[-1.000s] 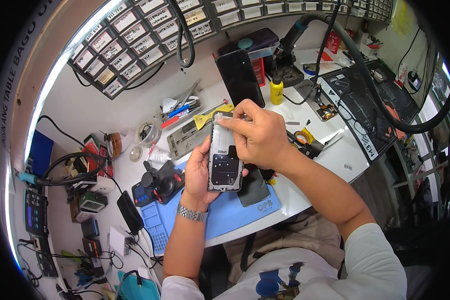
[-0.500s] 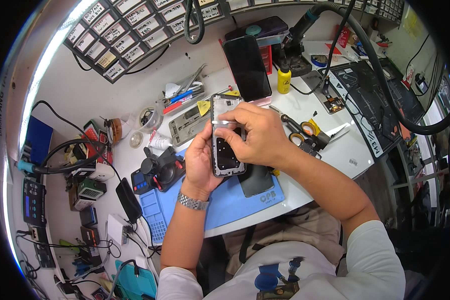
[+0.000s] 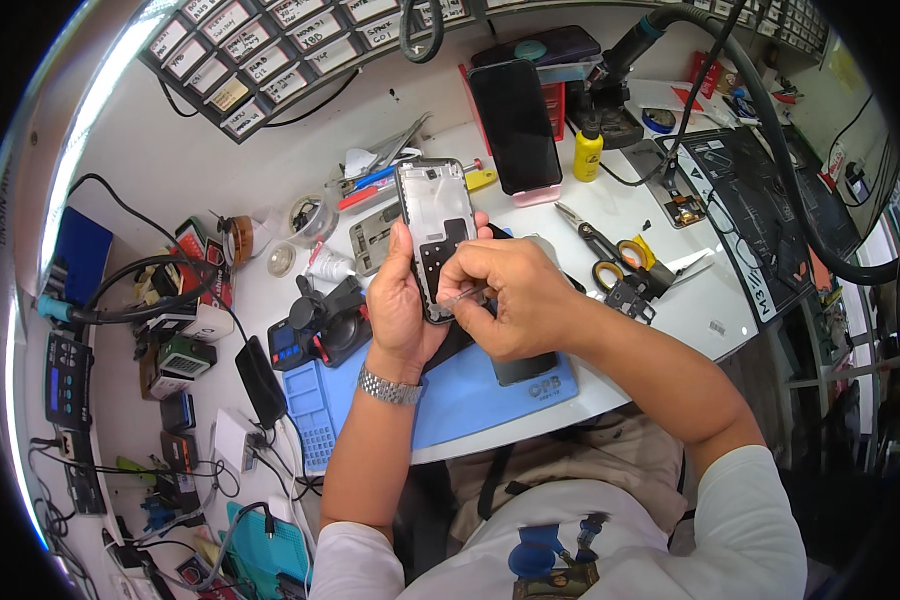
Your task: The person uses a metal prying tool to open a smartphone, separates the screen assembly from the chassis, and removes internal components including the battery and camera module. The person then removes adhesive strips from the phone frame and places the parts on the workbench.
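My left hand point(image 3: 402, 300) grips an opened phone's frame point(image 3: 435, 205), holding it upright above the mat. The frame has a dark rim, a pale grey inner face and a black patch in its lower half. My right hand point(image 3: 518, 295) pinches a thin, silvery metal tool point(image 3: 462, 299) at the frame's lower right edge. Fingers hide most of this tool, so its exact kind does not show. Under my hands lies a blue work mat point(image 3: 450, 425), with a dark flat panel point(image 3: 525, 370) on it, partly covered by my right hand.
Beyond the frame, a phone point(image 3: 515, 125) leans upright on a stand beside a yellow bottle point(image 3: 588, 152). Orange-handled scissors point(image 3: 610, 262) lie to the right. A black holder point(image 3: 325, 325) stands left of the mat. A thick black hose point(image 3: 770, 180) arches across the right side.
My right hand has moved from the frame's upper half to its lower end, baring the upper inner face. The frame has shifted slightly away and left. My view has also shifted a little.
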Demonstrator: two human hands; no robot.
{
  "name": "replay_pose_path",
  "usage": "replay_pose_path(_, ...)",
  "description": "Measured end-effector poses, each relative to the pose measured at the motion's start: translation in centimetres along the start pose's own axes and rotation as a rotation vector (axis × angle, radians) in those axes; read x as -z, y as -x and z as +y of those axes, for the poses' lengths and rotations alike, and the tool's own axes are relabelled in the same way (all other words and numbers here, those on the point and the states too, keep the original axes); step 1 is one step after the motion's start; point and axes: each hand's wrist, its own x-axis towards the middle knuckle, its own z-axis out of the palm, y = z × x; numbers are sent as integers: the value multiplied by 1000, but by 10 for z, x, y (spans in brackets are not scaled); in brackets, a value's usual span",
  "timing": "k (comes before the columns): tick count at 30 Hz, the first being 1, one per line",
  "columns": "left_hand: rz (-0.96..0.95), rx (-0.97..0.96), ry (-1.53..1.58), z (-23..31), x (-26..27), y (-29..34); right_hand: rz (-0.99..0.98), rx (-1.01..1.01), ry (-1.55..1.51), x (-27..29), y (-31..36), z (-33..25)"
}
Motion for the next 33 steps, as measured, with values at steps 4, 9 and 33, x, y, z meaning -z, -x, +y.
replay_pose_path(4, -60, -54, 163, 10, 0, 2, 26, 73, 167, -1, -1, -3)
replay_pose_path(9, -37, -127, 240, 14, 3, 1, 119, 77, 279, -2, -2, -5)
replay_pose_path(33, -109, -95, 254, -5, 4, -1, 202, 240, 427, -12, 3, 1)
